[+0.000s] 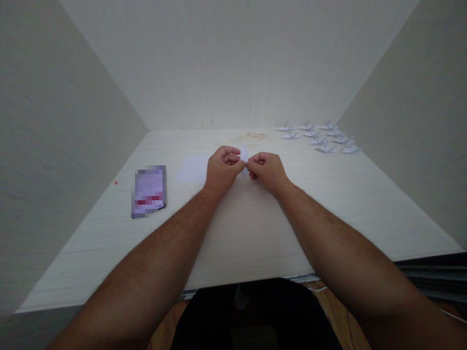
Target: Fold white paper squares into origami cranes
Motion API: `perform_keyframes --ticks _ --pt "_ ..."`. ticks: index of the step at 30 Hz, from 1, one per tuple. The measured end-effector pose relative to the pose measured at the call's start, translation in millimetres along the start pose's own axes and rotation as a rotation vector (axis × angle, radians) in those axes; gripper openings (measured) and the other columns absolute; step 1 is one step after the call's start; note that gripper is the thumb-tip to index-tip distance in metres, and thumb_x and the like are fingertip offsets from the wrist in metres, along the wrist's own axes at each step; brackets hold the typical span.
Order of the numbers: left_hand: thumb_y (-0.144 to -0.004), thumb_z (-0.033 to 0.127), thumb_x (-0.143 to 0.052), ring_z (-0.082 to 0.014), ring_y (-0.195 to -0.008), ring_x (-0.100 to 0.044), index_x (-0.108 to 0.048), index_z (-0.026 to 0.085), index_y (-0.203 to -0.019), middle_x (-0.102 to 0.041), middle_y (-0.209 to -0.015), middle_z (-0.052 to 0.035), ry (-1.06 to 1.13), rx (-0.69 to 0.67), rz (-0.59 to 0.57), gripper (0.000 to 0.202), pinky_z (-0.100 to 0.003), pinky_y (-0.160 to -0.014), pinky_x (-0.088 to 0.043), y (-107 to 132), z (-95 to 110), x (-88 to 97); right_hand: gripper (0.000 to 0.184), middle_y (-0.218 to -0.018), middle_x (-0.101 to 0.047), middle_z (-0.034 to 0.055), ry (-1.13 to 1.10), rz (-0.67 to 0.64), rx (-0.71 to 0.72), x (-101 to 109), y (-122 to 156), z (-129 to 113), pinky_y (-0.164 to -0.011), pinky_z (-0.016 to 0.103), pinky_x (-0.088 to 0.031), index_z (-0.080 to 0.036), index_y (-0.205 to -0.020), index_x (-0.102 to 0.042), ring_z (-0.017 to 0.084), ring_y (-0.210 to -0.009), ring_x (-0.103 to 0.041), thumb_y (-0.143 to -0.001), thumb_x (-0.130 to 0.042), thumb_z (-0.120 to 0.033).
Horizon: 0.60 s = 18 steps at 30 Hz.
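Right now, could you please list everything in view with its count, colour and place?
Table: one, whitish, mid-view
Folded paper piece: one, white, held at table's middle
Paper cranes: about ten, white, table's far right
Flat paper: sheet or stack unclear, white, left of folded piece
Flat rectangular object: one, pixelated purple with red band, table's left
Dot: one, orange-red, table's left edge
Stain: one patch, brownish, table's far middle
Wall panels: three, greyish, back and both sides
Floor: one, brown, below table
Clothing: count unclear, black, bottom middle
Left grip, right grip: one each, bare, at folded piece
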State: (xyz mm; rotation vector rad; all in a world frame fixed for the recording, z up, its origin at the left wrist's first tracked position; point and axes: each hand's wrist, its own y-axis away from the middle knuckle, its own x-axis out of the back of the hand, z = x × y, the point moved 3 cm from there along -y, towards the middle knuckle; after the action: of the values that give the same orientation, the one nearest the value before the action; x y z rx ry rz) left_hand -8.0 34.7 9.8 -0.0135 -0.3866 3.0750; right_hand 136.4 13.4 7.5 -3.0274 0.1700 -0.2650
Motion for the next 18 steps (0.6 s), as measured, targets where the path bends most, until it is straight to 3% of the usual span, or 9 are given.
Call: perform_keyframes --ticks 10,14,18 --pt "-0.059 0.011 -0.073 -0.0082 -0.055 -0.057 -0.061 0.018 -0.085 -0.065 -0.065 0.0038 0.034 0.041 -0.023 0.029 -0.02 -0.053 -0.043 0 -2 -0.2 0.01 -0.051 -0.06 -0.0029 0.018 -0.03 0.055 2 -2 1 -0.047 0.021 -0.038 -0.017 -0.068 -0.061 0.009 -0.047 -0.052 -0.073 -0.068 -0.023" --pt "-0.063 0.021 -0.075 -0.0102 -0.054 -0.059 -0.063 0.017 -0.078 -0.064 -0.062 0.0022 0.047 0.108 -0.053 0.02 -0.024 -0.056 -0.049 -1 -8 -0.4 0.01 -0.05 -0.059 -0.0033 -0.022 0.012 0.036 3 -1 -1 -0.047 0.021 -0.037 -0.018 -0.067 -0.06 0.009 -0.046 -0.052 -0.072 -0.067 -0.021" --pt "-0.067 0.024 -0.073 -0.01 -0.05 -0.056 -0.064 0.017 -0.068 -0.062 -0.056 0.0016 0.001 0.094 -0.056 0.011 -0.023 -0.053 -0.047 -1 -8 1.0 0.009 -0.05 -0.059 -0.0035 -0.07 0.014 0.024 1 -2 0 -0.047 0.021 -0.039 -0.018 -0.067 -0.059 0.009 -0.046 -0.052 -0.071 -0.067 -0.02"
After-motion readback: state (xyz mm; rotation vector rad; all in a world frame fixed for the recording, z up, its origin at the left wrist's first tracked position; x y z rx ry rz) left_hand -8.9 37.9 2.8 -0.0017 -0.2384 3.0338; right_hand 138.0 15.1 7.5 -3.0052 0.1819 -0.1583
